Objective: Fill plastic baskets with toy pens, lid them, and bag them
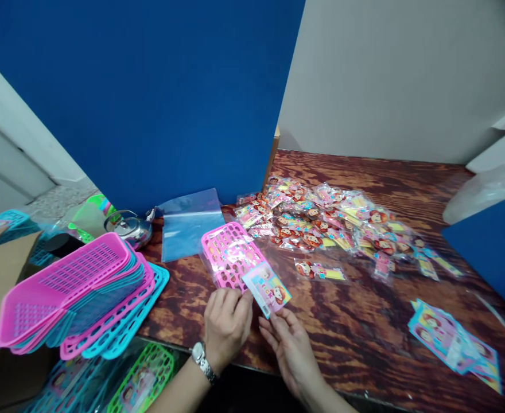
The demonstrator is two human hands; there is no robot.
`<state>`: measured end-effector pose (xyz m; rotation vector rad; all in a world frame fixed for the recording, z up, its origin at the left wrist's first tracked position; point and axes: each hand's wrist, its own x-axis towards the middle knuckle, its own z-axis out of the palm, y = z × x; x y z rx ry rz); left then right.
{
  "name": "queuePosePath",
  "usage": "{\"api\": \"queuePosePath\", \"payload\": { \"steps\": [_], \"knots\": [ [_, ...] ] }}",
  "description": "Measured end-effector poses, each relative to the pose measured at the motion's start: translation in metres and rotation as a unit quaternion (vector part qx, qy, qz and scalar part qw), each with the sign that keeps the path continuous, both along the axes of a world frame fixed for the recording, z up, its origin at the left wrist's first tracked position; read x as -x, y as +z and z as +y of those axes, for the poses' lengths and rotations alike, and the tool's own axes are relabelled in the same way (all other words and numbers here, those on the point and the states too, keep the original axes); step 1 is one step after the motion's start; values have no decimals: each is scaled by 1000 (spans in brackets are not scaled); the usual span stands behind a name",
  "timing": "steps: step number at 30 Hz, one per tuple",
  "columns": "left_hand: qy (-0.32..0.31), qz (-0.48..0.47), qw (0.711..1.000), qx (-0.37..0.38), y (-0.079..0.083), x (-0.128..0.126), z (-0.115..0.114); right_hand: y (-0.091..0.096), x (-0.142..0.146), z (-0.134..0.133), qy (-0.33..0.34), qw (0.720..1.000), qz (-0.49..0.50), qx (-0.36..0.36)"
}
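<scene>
A pink plastic basket tray inside a clear bag lies on the wooden table just ahead of me. A colourful header card with cartoon faces sits at the bag's near end. My left hand, with a wristwatch, is closed on the bag's near edge beside the card. My right hand has its fingers pinched at the card's lower edge.
A stack of pink and turquoise trays stands at the left, bagged trays below it. A pile of small cartoon packets covers the table's middle; a stack of header cards lies right. Clear bags, a metal kettle and a blue partition stand behind.
</scene>
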<state>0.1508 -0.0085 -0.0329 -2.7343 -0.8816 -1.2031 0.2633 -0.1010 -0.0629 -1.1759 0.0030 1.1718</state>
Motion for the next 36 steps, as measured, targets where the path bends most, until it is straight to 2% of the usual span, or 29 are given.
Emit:
{"api": "queuePosePath", "payload": {
  "steps": [3,6,8,9,10,11,13,15,16,17,19,21,23,30,33,36],
  "knots": [
    [-4,2,1000,4,0,-1,-1,9,8,15,28,999,-2,-18],
    [-3,1,1000,0,0,-1,-1,14,7,20,109,993,-47,-16],
    [1,2,1000,0,1,0,-1,13,-3,13,170,970,-171,2],
    [2,3,1000,1,1,0,0,11,-10,7,193,943,-270,1],
    [3,3,1000,3,1,0,0,9,-17,2,209,899,-383,-13],
    [3,4,1000,5,2,0,-1,6,-23,-2,222,837,-498,-41],
    [4,3,1000,8,3,-1,-1,0,-32,-3,238,683,-682,-106],
    [6,0,1000,8,3,-2,-1,-6,-35,6,251,543,-789,-139],
    [6,-1,1000,8,3,-2,-1,-9,-35,13,259,490,-820,-142],
    [5,0,1000,9,4,-2,-1,-12,-34,20,268,450,-840,-140],
    [3,5,1000,15,3,-2,-2,-15,-32,35,288,403,-857,-138],
    [4,10,1000,25,2,-1,-3,-14,-32,49,313,384,-858,-136],
    [5,10,999,32,0,-1,-5,-11,-33,61,336,378,-853,-131],
    [3,15,999,34,-3,-2,-9,6,-34,100,409,384,-824,-78],
    [8,19,999,35,0,-3,-11,8,-35,102,408,395,-820,-74],
    [-8,-3,998,60,5,1,-15,12,-41,82,394,403,-818,-119]
  ]
}}
